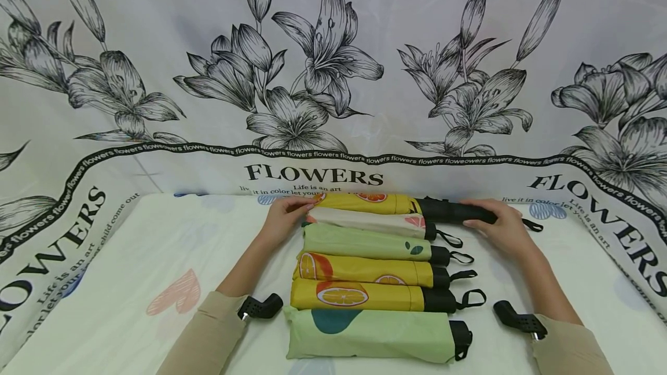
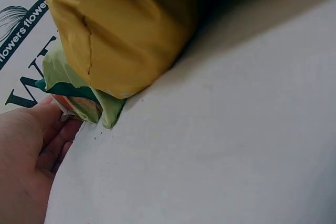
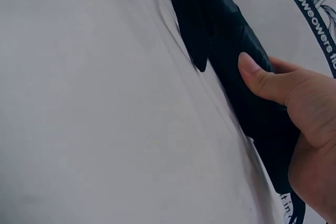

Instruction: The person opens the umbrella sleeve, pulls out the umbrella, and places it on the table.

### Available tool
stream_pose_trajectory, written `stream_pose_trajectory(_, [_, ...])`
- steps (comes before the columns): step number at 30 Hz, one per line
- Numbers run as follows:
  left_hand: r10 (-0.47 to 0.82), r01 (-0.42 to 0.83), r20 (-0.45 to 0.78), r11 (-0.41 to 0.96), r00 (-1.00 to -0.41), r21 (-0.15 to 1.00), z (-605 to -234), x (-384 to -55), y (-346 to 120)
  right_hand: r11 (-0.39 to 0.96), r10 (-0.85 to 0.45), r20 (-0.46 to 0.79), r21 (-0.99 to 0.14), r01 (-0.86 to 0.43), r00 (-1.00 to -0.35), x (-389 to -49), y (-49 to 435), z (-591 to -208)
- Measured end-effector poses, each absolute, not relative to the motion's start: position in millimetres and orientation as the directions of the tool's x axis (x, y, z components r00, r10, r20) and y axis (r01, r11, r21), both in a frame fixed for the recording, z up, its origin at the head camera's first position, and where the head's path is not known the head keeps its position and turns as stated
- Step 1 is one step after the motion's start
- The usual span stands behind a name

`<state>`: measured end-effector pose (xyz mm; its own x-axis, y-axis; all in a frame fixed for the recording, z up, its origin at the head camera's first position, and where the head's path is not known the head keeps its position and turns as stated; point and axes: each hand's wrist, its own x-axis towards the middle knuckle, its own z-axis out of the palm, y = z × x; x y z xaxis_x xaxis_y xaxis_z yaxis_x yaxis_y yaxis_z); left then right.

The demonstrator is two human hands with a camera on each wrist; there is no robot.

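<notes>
Folded umbrellas lie side by side in a row. At the back, my left hand [image 1: 285, 213] pinches the left end of a yellow folded umbrella [image 1: 341, 203] with orange-slice prints. In the left wrist view the fingers [image 2: 56, 142] curl by the umbrella ends, and their grip is partly hidden. My right hand [image 1: 497, 225] grips a black folded umbrella [image 1: 453, 211] near its right end, thumb in front. A loose strap [image 3: 198, 43] hangs from the black fabric in the right wrist view. The black umbrella meets the yellow one; how far they overlap is hidden.
Nearer me lie a white umbrella [image 1: 365, 220] with pink prints, a light green one [image 1: 359, 241], two yellow ones [image 1: 359, 271] and a wider green one [image 1: 391, 337]. Their handles point right. A flower-printed cloth [image 1: 333, 97] hangs behind the white bed-like surface [image 1: 120, 265].
</notes>
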<state>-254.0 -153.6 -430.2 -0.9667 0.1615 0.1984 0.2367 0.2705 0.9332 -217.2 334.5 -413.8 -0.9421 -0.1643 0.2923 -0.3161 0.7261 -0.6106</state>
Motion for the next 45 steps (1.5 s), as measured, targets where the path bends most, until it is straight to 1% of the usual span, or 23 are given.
stream_pose_trajectory(10, [0.162, 0.246, 0.207, 0.283, -0.965, 0.927, -429.0, -253.3, -152.5, 0.730, -0.124, 0.237, -0.636, -0.250, -0.964, -213.2, 346.2, -408.9])
stream_pose_trajectory(13, [0.159, 0.238, 0.199, 0.283, -0.967, 0.929, -430.1, -254.1, -153.3, 0.738, -0.123, 0.247, -0.625, -0.255, -0.961, -212.6, 348.3, -409.7])
stream_pose_trajectory(19, [0.158, 0.238, 0.196, 0.314, -0.968, 0.919, -430.0, -254.4, -153.9, 0.754, -0.140, 0.312, -0.581, -0.305, -0.940, -212.6, 353.2, -412.4])
stream_pose_trajectory(23, [0.159, 0.238, 0.197, 0.307, -0.967, 0.922, -429.4, -253.7, -153.8, 0.750, -0.151, 0.332, -0.575, -0.327, -0.931, -213.4, 359.2, -414.3])
stream_pose_trajectory(33, [0.162, 0.245, 0.204, 0.293, -0.965, 0.924, -430.9, -254.2, -154.0, 0.764, -0.125, 0.343, -0.565, -0.311, -0.931, -211.9, 379.5, -418.1])
stream_pose_trajectory(45, [0.155, 0.218, 0.179, 0.292, -0.972, 0.931, -430.8, -254.4, -153.0, 0.786, -0.110, 0.344, -0.544, -0.294, -0.932, -208.8, 387.2, -419.9])
